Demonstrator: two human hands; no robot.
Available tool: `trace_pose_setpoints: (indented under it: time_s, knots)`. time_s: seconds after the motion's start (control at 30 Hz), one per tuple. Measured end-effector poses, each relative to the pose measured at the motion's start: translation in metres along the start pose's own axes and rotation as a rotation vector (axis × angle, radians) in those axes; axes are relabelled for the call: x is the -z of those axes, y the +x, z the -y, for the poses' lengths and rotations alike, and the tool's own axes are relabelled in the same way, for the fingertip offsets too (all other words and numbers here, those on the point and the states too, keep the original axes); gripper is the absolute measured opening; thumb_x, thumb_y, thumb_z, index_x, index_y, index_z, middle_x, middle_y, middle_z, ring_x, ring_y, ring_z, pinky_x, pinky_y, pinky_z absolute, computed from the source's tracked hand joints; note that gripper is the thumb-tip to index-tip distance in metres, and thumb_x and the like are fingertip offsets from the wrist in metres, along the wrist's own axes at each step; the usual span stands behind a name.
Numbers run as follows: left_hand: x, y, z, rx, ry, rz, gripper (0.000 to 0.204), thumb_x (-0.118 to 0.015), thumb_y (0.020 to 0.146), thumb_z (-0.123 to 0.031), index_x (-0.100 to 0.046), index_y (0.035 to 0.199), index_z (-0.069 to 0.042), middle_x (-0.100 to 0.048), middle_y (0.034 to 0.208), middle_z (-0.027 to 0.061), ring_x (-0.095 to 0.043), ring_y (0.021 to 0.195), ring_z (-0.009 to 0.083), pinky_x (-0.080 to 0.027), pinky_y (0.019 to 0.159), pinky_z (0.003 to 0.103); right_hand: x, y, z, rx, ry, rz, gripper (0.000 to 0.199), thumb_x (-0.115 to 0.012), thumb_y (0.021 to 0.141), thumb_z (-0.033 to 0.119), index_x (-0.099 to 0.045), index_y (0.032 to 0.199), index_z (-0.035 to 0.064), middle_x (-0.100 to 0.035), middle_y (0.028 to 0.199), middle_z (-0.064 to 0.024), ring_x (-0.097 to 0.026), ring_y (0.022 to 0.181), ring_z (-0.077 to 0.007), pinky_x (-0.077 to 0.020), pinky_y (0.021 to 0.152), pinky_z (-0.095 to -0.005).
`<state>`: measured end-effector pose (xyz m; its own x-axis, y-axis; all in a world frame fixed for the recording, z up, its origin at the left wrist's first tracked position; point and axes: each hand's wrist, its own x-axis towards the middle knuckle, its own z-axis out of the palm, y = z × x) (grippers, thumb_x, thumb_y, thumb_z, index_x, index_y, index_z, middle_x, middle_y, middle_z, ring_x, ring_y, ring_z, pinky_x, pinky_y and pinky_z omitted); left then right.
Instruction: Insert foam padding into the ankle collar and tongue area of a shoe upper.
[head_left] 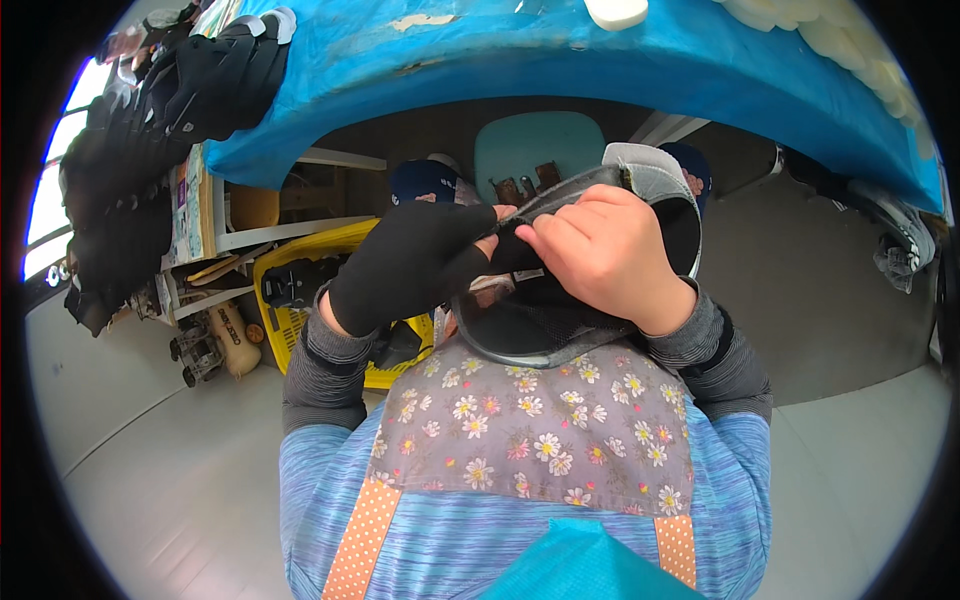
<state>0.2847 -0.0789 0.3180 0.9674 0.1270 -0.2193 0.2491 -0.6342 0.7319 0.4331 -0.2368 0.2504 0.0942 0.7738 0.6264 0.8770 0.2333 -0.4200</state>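
A grey and black shoe upper with a mesh part is held in front of my chest, over my flowered apron. My left hand, in a black fingerless glove, pinches the upper's edge between bare fingertips. Close beside it, my right hand is bare and closed, with its thumb and curled fingers gripping the same edge. The light grey end of the upper rises beyond my right knuckles. Part of the upper is hidden behind my right hand.
A blue-covered table curves across the far side, with white pieces at its right. Stacked black uppers hang at the left. A yellow basket with dark items stands left of my lap, and a teal stool is under the table.
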Motion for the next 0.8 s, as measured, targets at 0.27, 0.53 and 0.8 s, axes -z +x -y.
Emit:
trace_pose_setpoints:
  time_s: [0.27, 0.53, 0.8]
  knots:
    - [0.000, 0.004, -0.010, 0.052, -0.109, 0.006, 0.028, -0.066, 0.083, -0.011, -0.062, 0.109, 0.001, -0.062, 0.080, 0.0190, -0.059, 0.066, 0.0293, -0.046, 0.062, 0.034, -0.005, 0.001, -0.006, -0.052, 0.003, -0.093, 0.026, -0.074, 0.076, 0.017, -0.053, 0.063, 0.0092, -0.053, 0.058, -0.0026, -0.051, 0.051, -0.0210, -0.0424, 0.054, -0.0310]
    - [0.006, 0.009, 0.001, 0.007, 0.010, -0.005, 0.030, -0.065, 0.082, -0.008, -0.060, 0.110, 0.002, -0.065, 0.093, 0.0180, -0.064, 0.082, 0.0290, -0.049, 0.075, 0.036, 0.026, 0.002, -0.003, -0.129, 0.070, 0.247, 0.034, -0.076, 0.074, 0.034, -0.056, 0.064, 0.0082, -0.055, 0.058, -0.0052, -0.057, 0.059, -0.0242, -0.0442, 0.058, -0.0348]
    - [-0.001, 0.008, 0.013, 0.067, -0.311, 0.110, 0.042, -0.053, 0.085, 0.001, -0.055, 0.127, 0.001, -0.064, 0.115, 0.0129, -0.058, 0.109, 0.0194, -0.044, 0.095, 0.033, 0.026, -0.007, -0.002, -0.083, -0.138, 0.204, 0.025, -0.070, 0.078, 0.022, -0.054, 0.064, 0.0098, -0.055, 0.058, -0.0032, -0.055, 0.054, -0.0214, -0.0431, 0.055, -0.0319]
